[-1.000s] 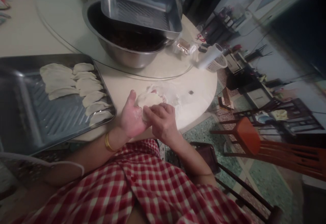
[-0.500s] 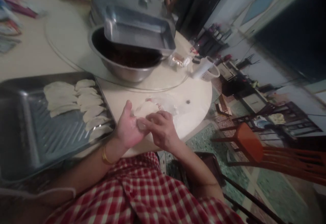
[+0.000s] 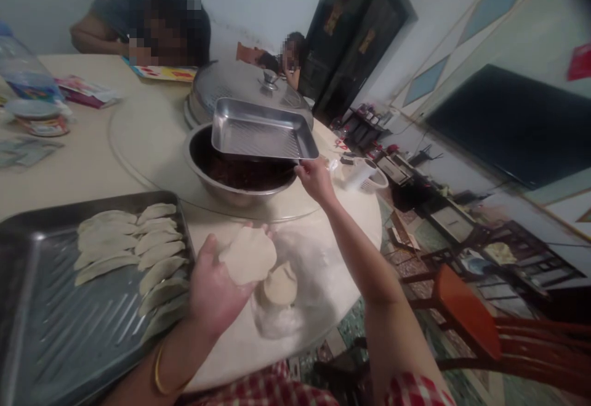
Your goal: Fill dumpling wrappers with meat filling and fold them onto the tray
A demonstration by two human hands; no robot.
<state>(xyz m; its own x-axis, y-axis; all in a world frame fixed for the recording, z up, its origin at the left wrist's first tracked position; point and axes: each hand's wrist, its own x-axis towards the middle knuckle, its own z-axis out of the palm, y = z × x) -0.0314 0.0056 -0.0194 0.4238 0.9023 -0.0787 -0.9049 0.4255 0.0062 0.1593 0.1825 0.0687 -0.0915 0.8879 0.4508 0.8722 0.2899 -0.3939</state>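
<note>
My left hand (image 3: 215, 292) is held palm up over the table edge with a flat round dough wrapper (image 3: 248, 255) lying across its fingers. My right hand (image 3: 315, 178) is stretched out to the big steel bowl (image 3: 240, 194) of dark filling, its fingers closed at the bowl's right rim below the corner of the small steel tray (image 3: 261, 135) resting on the bowl. What they pinch is hidden. More wrappers (image 3: 279, 286) are stacked on a floured patch below my left hand. Folded dumplings (image 3: 138, 249) lie in rows on the large tray (image 3: 69, 326) at left.
A lidded pot (image 3: 244, 83) stands behind the bowl on the glass turntable (image 3: 143, 141). A white cup in a small basket (image 3: 362, 175) sits near the table's right edge. Two other people are at the far side. A red chair (image 3: 471, 320) stands at right.
The view tilted upward. My right hand left the wrapper and reached forward to the bowl's rim. My left hand stayed, now holding the flat wrapper alone.
</note>
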